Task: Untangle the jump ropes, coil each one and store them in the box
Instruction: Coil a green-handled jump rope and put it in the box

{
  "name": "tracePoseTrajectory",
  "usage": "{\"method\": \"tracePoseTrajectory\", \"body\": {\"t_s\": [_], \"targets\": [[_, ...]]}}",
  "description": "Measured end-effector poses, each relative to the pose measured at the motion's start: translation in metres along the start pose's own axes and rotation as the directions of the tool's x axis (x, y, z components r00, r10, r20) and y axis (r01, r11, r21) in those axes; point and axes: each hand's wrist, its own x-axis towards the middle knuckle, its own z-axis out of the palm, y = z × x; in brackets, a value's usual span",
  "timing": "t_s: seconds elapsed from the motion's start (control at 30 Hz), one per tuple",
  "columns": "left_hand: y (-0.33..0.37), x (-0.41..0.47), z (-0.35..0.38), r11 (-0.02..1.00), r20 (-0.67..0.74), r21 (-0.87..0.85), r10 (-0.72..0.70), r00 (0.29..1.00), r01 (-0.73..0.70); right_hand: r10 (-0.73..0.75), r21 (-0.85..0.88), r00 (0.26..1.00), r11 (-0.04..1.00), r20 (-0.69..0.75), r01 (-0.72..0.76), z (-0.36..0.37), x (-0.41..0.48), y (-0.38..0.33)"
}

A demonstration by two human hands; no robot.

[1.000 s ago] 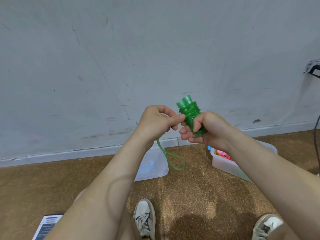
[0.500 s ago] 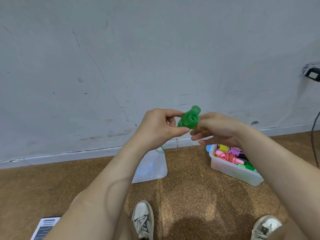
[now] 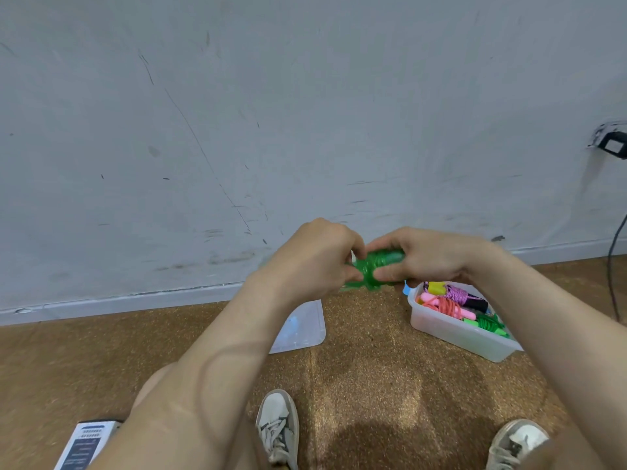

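Brown cork-textured floor (image 3: 373,385) runs to its far edge, where a pale skirting strip meets the grey scuffed wall (image 3: 305,96). Open floor lies between the two shoes, left shoe (image 3: 278,429) and right shoe (image 3: 515,442), and extends toward the far edge. A translucent lid (image 3: 305,330) lies flat near the far edge, left of centre. The translucent box (image 3: 454,330) stands on the floor toward the right, well apart from the lid. It contains coiled ropes: a pink-red coil (image 3: 444,307), a purple coil (image 3: 456,294) and a green coil (image 3: 490,323). A dark cable (image 3: 610,273) hangs down the wall at the right edge. A printed sheet (image 3: 84,446) lies at the near left corner.

Both hands are raised above the floor, in front of the skirting strip, above the gap between lid and box. The left hand (image 3: 315,259) has its fingers curled, pinching the left end of the green jump rope (image 3: 376,266). The right hand (image 3: 431,256) wraps its fingers over the right end, thumb underneath. The rope is a tight wound bundle, lying roughly level between the two hands and clear of the box.
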Motion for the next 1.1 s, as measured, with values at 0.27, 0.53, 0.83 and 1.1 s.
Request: {"method": "tracePoseTrajectory", "body": {"t_s": [0.27, 0.53, 0.83, 1.1], "targets": [[-0.017, -0.001, -0.007, 0.839, 0.069, -0.505, -0.195, 0.978, 0.203, -0.074, 0.128, 0.996, 0.989, 0.052, 0.066, -0.003, -0.007, -0.017], [-0.024, 0.003, 0.001, 0.336, 0.24, -0.889, -0.242, 0.94, 0.313, -0.133, 0.457, 0.987, 0.876, -0.084, 0.157, -0.012, -0.004, -0.01], [-0.017, 0.013, 0.008, -0.213, 0.28, -0.952, -0.316, 0.906, 0.22, -0.235, 0.739, 0.957, 0.611, -0.171, 0.282, 0.007, 0.0, -0.011], [-0.012, 0.014, 0.013, -0.066, 0.18, -0.983, -0.445, 0.877, 0.169, -0.073, 0.794, 0.931, 0.5, -0.359, 0.345, 0.024, 0.009, -0.018]]}}
